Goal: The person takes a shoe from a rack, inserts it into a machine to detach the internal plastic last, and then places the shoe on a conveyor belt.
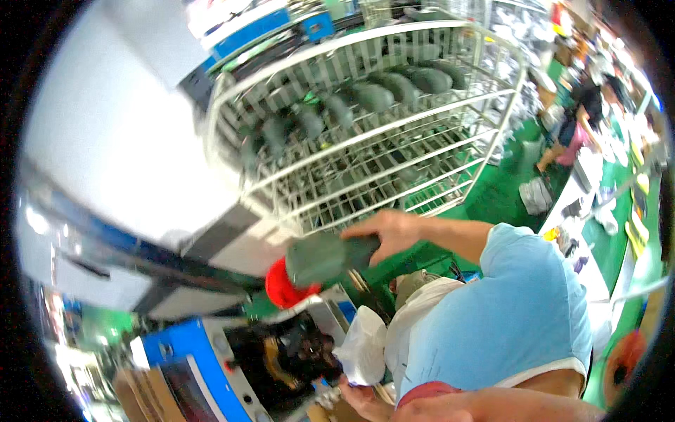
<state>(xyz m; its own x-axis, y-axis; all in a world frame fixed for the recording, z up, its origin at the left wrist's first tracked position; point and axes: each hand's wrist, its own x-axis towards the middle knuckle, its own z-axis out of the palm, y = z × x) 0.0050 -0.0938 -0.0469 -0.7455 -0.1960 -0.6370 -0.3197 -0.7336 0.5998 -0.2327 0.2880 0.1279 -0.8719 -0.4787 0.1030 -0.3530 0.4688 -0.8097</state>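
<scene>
In my raised right hand (391, 232) is a dark green, rounded piece (316, 259) that looks like a shoe last, blurred by motion. My fingers are closed round its darker end, and its broad end points left over a red round thing (283, 285). Low in the view, my left hand (362, 401) is closed at the lower end of a white, rounded piece (363, 344) that resembles a shoe upper; part of the grip is hidden. Just left of the white piece is a blue and white machine (204, 352) with dark working parts (302, 352).
A white wire rack (380, 130) stands beyond my right hand, with several dark green rounded pieces (373, 97) on its upper tier. A cardboard box (144, 394) is by the machine. At far right, people (587, 116) are near a long white table (587, 260) and yellow sole-shaped pieces (638, 232).
</scene>
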